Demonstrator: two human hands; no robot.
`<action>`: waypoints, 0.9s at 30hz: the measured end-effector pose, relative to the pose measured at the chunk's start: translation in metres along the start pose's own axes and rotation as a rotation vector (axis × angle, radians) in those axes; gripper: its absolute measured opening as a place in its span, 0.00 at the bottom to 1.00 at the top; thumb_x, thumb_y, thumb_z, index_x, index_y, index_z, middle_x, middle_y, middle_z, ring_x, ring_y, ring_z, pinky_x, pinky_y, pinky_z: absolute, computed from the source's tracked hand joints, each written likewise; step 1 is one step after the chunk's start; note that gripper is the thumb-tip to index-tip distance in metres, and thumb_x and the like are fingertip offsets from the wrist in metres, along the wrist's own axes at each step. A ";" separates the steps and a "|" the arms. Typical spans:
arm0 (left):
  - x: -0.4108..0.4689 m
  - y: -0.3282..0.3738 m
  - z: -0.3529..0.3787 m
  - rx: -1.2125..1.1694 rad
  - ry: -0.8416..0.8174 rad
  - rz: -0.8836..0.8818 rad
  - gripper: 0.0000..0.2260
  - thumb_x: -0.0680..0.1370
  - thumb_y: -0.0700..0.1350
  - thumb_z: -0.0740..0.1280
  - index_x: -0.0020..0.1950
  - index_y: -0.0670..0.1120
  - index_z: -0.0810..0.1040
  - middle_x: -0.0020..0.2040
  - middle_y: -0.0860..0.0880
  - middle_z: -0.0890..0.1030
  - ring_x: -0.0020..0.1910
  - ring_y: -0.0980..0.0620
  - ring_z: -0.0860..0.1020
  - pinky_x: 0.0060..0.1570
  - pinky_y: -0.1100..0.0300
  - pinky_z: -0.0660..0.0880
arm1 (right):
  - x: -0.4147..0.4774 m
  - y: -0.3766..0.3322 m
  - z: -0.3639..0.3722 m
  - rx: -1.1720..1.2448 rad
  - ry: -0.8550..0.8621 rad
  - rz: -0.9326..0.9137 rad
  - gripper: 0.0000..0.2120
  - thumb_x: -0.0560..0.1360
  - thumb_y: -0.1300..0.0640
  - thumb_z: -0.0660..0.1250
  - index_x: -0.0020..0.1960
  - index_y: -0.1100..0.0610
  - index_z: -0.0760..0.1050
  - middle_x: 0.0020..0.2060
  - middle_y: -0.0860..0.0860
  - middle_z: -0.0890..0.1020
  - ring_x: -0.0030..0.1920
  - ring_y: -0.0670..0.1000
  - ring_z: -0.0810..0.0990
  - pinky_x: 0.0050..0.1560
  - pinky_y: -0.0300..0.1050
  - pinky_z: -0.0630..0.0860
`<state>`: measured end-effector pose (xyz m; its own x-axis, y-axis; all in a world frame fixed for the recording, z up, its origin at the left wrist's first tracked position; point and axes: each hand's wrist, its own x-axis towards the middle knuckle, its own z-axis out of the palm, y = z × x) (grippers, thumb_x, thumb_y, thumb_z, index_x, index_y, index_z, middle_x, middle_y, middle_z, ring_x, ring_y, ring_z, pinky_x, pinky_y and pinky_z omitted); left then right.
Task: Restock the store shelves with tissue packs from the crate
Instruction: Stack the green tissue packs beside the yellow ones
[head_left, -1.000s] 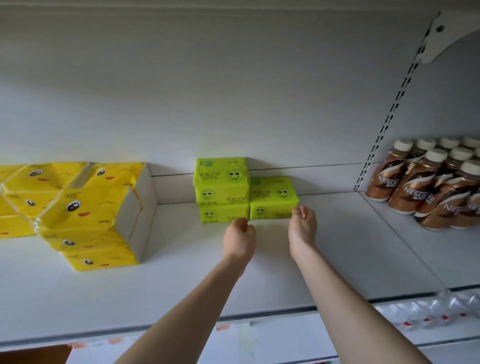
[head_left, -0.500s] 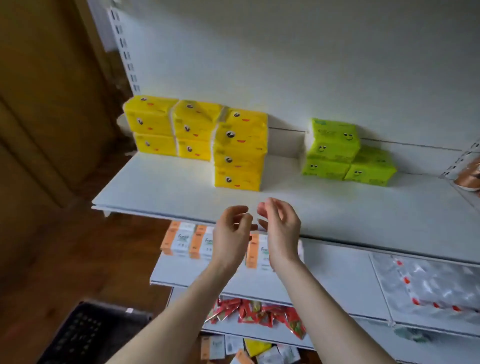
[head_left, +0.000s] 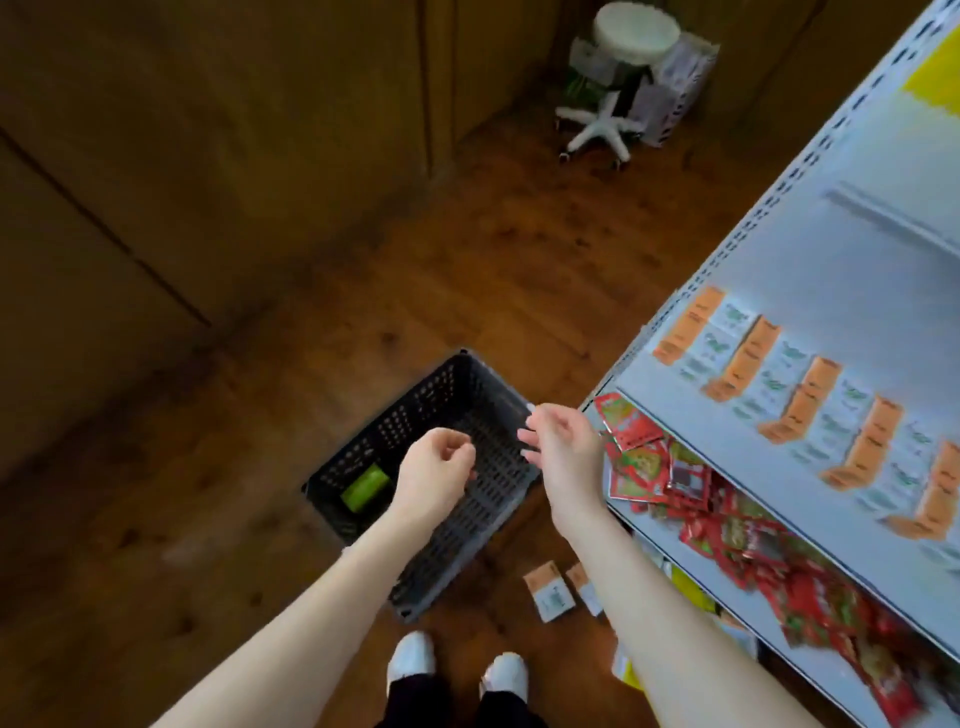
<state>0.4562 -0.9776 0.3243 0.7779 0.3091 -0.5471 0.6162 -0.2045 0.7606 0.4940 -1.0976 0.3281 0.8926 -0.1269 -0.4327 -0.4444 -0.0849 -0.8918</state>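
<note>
A dark perforated plastic crate stands on the wooden floor in front of my feet. One green tissue pack lies in its left corner. My left hand hovers over the crate's middle with the fingers loosely curled and nothing in it. My right hand hangs above the crate's right rim, fingers apart and empty. The white store shelves run along the right side; the shelf with the green and yellow packs is out of view apart from a yellow corner.
Orange-and-white boxes line one shelf, with red snack sachets on the shelf below. Two small boxes lie on the floor by the shelf foot. A white swivel stool stands far back. Wooden panels close the left side.
My view has swung from the tissue shelf down and left to the crate on the floor. Both hands have come away from the green packs and now hang empty over the crate.
</note>
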 end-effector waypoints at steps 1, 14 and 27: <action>0.007 -0.022 -0.010 -0.027 0.028 -0.056 0.09 0.79 0.42 0.61 0.56 0.42 0.76 0.44 0.46 0.81 0.43 0.49 0.81 0.49 0.52 0.77 | 0.002 0.017 0.015 -0.030 -0.036 0.029 0.07 0.77 0.58 0.61 0.54 0.58 0.73 0.43 0.51 0.80 0.44 0.46 0.81 0.40 0.37 0.77; 0.198 -0.276 0.005 -0.139 0.284 -0.443 0.18 0.79 0.44 0.61 0.68 0.42 0.67 0.50 0.45 0.77 0.39 0.50 0.76 0.42 0.57 0.74 | 0.142 0.271 0.168 -0.391 -0.376 0.220 0.08 0.78 0.57 0.60 0.56 0.57 0.71 0.40 0.44 0.75 0.47 0.49 0.78 0.53 0.48 0.78; 0.389 -0.443 0.040 -0.046 0.498 -0.740 0.22 0.76 0.45 0.62 0.68 0.38 0.64 0.66 0.38 0.68 0.63 0.38 0.70 0.63 0.50 0.69 | 0.261 0.502 0.284 -0.537 -0.556 0.313 0.17 0.79 0.57 0.59 0.67 0.56 0.68 0.63 0.56 0.74 0.61 0.55 0.74 0.60 0.45 0.69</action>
<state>0.4905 -0.8042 -0.2399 0.0331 0.7167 -0.6966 0.9252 0.2416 0.2925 0.5258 -0.8924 -0.2698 0.5663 0.2719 -0.7780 -0.5288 -0.6042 -0.5961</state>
